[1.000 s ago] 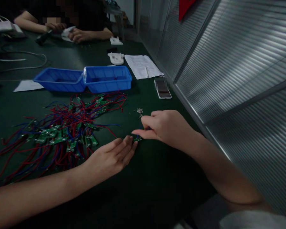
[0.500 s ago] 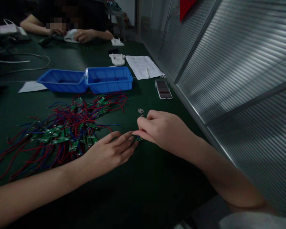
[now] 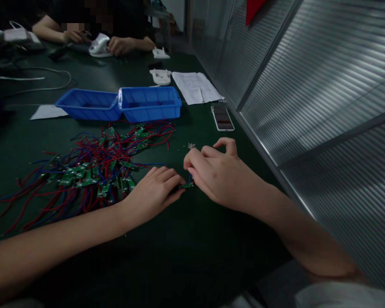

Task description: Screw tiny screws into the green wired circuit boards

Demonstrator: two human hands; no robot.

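A small green circuit board (image 3: pixel 188 185) lies low over the table, its left end between the thumb and fingers of my left hand (image 3: pixel 157 185). From it a blue wire (image 3: pixel 189 176) rises to the pinched thumb and forefinger of my right hand (image 3: pixel 216 171); the fingertips partly hide it. The little finger of that hand sticks up, bent. Just beyond my right fingertips sits a small pile of tiny metal pieces (image 3: pixel 191 146). To the left of my left hand spreads a tangled heap of green circuit boards (image 3: pixel 86 175) with red and blue wires.
Two blue bins (image 3: pixel 150 112) stand behind the heap. At the right lie a phone (image 3: pixel 223 119) and a printed sheet (image 3: pixel 195 87), beside a glass partition with blinds (image 3: pixel 308 107). Across the table, a person (image 3: pixel 90 25) handles a white plastic part (image 3: pixel 100 46).
My left fingers have drawn together onto the circuit board's end, and more of the board shows. My right hand has raised its little finger. The view has shifted slightly.
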